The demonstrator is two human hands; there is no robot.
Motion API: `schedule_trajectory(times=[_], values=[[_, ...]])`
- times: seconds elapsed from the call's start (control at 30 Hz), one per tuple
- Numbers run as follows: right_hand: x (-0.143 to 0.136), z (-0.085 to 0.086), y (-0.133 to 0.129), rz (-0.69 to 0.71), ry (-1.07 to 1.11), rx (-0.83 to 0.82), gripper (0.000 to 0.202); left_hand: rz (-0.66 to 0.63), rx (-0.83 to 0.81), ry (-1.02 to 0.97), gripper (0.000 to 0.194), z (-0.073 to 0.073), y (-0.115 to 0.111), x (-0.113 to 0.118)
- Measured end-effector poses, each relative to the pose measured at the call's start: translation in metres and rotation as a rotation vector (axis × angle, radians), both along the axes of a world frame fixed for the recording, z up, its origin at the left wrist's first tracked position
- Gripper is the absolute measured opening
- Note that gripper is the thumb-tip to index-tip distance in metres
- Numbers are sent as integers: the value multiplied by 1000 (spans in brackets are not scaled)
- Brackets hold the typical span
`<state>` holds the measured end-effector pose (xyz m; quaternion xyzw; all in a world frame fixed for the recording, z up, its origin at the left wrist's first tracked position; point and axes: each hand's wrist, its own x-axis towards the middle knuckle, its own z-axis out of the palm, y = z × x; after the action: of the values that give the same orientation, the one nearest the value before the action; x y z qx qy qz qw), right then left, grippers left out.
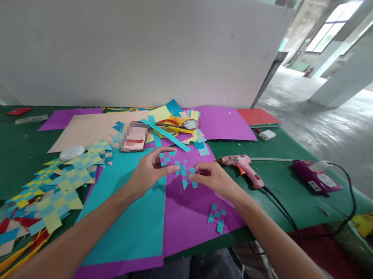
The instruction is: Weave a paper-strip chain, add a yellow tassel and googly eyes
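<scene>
Between my two hands is a woven paper piece [182, 169] in a purple and teal check, held up over the purple sheet [187, 223]. My left hand [151, 169] pinches its left part between thumb and fingers. The fingers of my right hand [214, 178] close on its right end. Below my right hand, a smaller woven paper piece [217, 217] in the same colours lies on the purple sheet. A large teal sheet [131, 220] lies under my left forearm.
A pink glue gun [243, 166] lies on the right, its cord running toward the table edge. Beyond it sits a purple power strip [317, 177]. Woven paper strips [63, 182] pile up at left. A phone [135, 137] and loose teal strips [169, 135] lie behind my hands.
</scene>
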<state>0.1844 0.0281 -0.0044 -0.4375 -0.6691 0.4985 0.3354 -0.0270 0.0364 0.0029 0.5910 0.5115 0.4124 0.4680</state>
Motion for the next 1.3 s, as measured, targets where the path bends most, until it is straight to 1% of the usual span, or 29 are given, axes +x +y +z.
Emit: schedule_trajectory(times=[0.13,0.23,0.3,0.4,0.63,0.77,0.83,0.97,1.07,1.13,1.2,1.3], values=[[0,-4,0,-55,38,27,34,-61,-78,-66,34,-5,-2,1],[-1,-3,-1,-26,50,28,35,-152,-143,-71,29,-7,-4,5],[-2,-3,-2,1,45,31,35,-180,-163,-69,25,-6,-6,7],[-4,-2,-3,9,17,27,35,-203,-150,-41,20,-4,-8,8],[-3,-1,-2,-12,58,-8,25,-206,-108,46,23,-4,-7,3],[-4,-1,-2,-15,66,-11,24,-211,-122,56,20,-2,-5,3],[-3,0,-1,-69,75,11,27,-184,-130,55,21,-1,-3,3],[1,-3,3,-251,91,120,35,-109,-153,57,29,-2,-1,3],[5,-6,5,-333,116,200,28,-115,-161,63,31,-2,1,2],[9,-5,6,-413,110,265,30,-143,-169,114,33,-2,2,0],[14,-2,5,-501,35,348,34,-175,-184,178,37,-3,4,-3],[25,4,5,-593,-194,534,31,-206,-192,257,41,-5,6,-7]])
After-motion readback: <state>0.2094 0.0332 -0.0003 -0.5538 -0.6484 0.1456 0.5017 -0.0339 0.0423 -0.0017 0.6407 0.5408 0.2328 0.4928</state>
